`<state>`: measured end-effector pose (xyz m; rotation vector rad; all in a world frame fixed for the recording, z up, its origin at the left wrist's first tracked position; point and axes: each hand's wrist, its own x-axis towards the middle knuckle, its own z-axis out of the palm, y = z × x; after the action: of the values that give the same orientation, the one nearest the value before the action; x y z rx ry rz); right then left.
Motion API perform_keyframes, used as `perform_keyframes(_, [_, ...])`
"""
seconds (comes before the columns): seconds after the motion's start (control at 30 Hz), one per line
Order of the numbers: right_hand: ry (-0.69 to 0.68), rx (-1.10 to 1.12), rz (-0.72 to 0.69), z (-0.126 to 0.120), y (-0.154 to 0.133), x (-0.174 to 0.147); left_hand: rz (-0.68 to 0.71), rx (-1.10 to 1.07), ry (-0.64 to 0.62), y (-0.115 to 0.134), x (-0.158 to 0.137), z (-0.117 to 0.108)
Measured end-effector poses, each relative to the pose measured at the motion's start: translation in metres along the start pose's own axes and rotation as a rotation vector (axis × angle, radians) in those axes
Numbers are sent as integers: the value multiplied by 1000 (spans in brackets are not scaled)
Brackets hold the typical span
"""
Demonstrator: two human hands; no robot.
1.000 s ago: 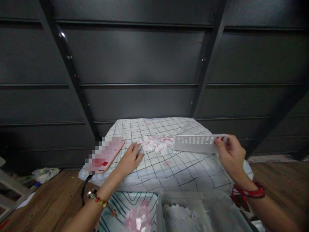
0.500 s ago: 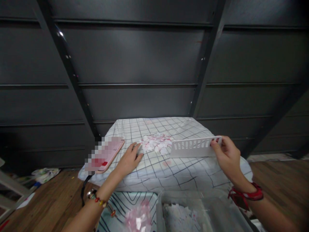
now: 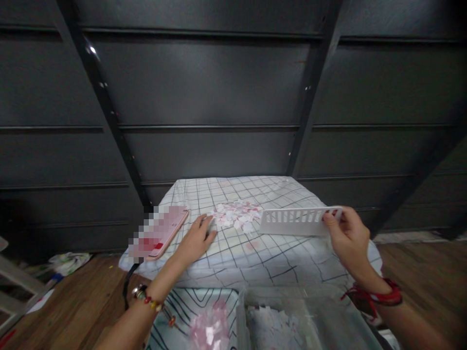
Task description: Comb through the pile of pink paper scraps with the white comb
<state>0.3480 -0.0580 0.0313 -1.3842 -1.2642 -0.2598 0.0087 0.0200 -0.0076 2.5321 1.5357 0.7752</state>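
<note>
A heap of small white and pink paper scraps (image 3: 237, 214) lies on the checked tablecloth (image 3: 280, 257). My left hand (image 3: 195, 239) rests on the cloth at the heap's left edge, fingers apart, holding nothing. With my right hand (image 3: 348, 236) I grip the right end of a white slotted plastic panel (image 3: 292, 223), thumb on the near side and fingers behind. The panel stands on edge, and its left end is close by the right side of the scraps.
A phone (image 3: 170, 231) with a cable lies left of my left hand. In front of me are a patterned tray (image 3: 175, 311) with pink plastic bags (image 3: 209, 328) and a clear bin (image 3: 242, 311) holding paper scraps. A dark panelled wall (image 3: 211, 87) stands behind the table.
My right hand and the slotted panel have shifted slightly to the right. The left hand and the heap of scraps look the same.
</note>
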Motion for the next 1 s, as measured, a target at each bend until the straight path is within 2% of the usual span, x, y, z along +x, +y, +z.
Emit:
perform_keyframes(0.13, [-17, -19, 4, 0, 3, -1, 13, 4, -8, -1, 0, 0])
perform_keyframes(0.27, [-57, 66, 41, 0, 3, -2, 0, 19, -23, 1, 0, -1])
perform_keyframes(0.47, [23, 101, 65, -1, 6, 1, -8, 28, -23, 2, 0, -3])
perform_keyframes(0.67, [-65, 78, 70, 1, 0, -11, 13, 19, -9, 1, 1, -2])
perform_keyframes(0.8, [-53, 67, 62, 4, -6, -16, 19, 13, -4, 1, 1, -2])
perform_keyframes(1.0, [-103, 87, 56, 3, 0, -15, 5, 4, -17, 1, 1, -2])
